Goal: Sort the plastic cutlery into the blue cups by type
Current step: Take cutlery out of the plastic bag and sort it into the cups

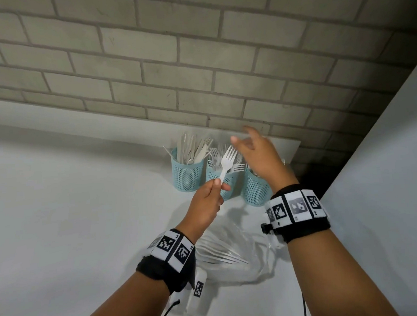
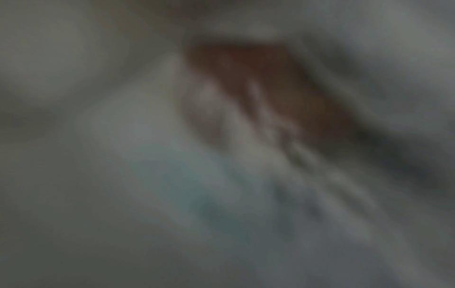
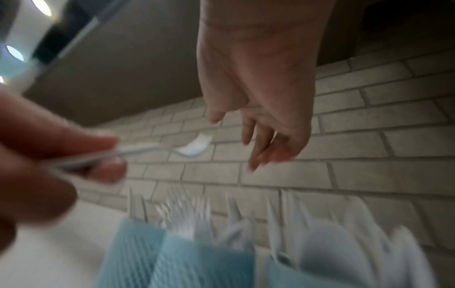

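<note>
Three blue mesh cups stand in a row by the brick wall: the left cup [image 1: 186, 176] holds knives, the middle cup [image 1: 219, 179] forks, the right cup [image 1: 255, 191] is partly hidden behind my right wrist. My left hand [image 1: 209, 198] pinches the handle of a white plastic fork [image 1: 227, 160], tines up, in front of the middle cup. My right hand [image 1: 256, 152] hovers above the right cup, fingers spread and holding nothing. In the right wrist view the right hand's fingers [image 3: 265, 140] hang loose beside the fork [image 3: 194, 146]. The left wrist view is all blur.
A clear plastic bag [image 1: 233, 252] with several white pieces of cutlery lies on the white table [image 1: 58, 217] between my forearms. A brick wall [image 1: 195, 60] rises close behind the cups. A white panel [image 1: 388, 170] borders the table on the right.
</note>
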Available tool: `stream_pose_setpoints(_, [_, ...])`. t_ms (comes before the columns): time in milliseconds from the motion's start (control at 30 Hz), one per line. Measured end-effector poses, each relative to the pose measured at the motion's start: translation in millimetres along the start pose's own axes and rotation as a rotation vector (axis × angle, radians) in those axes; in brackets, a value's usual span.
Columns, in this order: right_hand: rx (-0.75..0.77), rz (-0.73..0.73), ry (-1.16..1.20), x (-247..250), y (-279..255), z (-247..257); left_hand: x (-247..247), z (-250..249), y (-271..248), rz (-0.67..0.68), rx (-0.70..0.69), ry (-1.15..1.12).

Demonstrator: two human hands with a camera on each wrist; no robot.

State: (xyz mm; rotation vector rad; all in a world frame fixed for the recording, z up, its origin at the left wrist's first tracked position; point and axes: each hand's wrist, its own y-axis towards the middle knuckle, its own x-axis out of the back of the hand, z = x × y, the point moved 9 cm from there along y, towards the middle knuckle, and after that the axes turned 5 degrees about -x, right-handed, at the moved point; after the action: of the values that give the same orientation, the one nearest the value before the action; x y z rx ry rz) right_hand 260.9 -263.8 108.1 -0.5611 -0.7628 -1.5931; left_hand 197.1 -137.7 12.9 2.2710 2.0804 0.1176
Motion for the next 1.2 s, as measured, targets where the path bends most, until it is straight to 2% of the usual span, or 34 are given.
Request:
stream_pose_setpoints(100, [-0.073,0.293,0.138,-26.6,-13.9,11.7,-2.9,-3.7,-0.3,0.035,-0.014,0.019])
stream_pose_setpoints(200, [-0.111,0.282,0.208,-32.4,-11.8,7.7,0.9,-6.2,-1.0,0.03,-0.021,0.067])
stream_pose_setpoints(300, [-0.182,0.092,0.26,-19.2,-1.8,-6.4,19.1,-9.8,0.7,-0.071,-0.05,0.286])
stream_pose_setpoints(400, [-0.165,-0.272,0.366,21.4,4.7,-14.1,34.0,-7.3,-0.1,-0.135,-0.026,0.527])
stream_pose_setpoints(467, [-0.144,-0.443,0.37,42.3,2.0,-13.6,39.2,-1.5,-1.5,-0.136,0.023,0.65])
stream_pose_setpoints(533, [-0.099,-0.529,0.318,50.4,-2.2,-8.4,38.7,7.8,-2.7,-0.036,0.107,0.792])
stream_pose_setpoints(600, [-0.034,-0.549,0.146,46.8,-6.1,2.5,35.7,19.0,-6.9,0.148,0.216,0.946])
stream_pose_setpoints(700, [0.079,-0.472,-0.185,20.8,-2.8,16.6,27.7,25.7,-13.0,0.375,0.245,1.046])
stream_pose_setpoints(833, [0.086,-0.246,-0.467,-23.0,4.8,12.7,25.3,19.9,-15.8,0.424,0.224,1.05])
stream_pose_setpoints(967, [0.053,-0.101,-0.568,-52.2,7.1,0.3,31.3,19.8,-17.7,0.416,0.258,1.068])
stream_pose_setpoints(1100, [0.014,-0.027,-0.573,-64.8,10.4,-13.2,32.2,25.1,-20.2,0.424,0.299,1.056])
stream_pose_setpoints(1200, [-0.013,0.044,-0.625,-65.1,9.6,-16.6,25.9,26.5,-24.6,0.498,0.284,1.086])
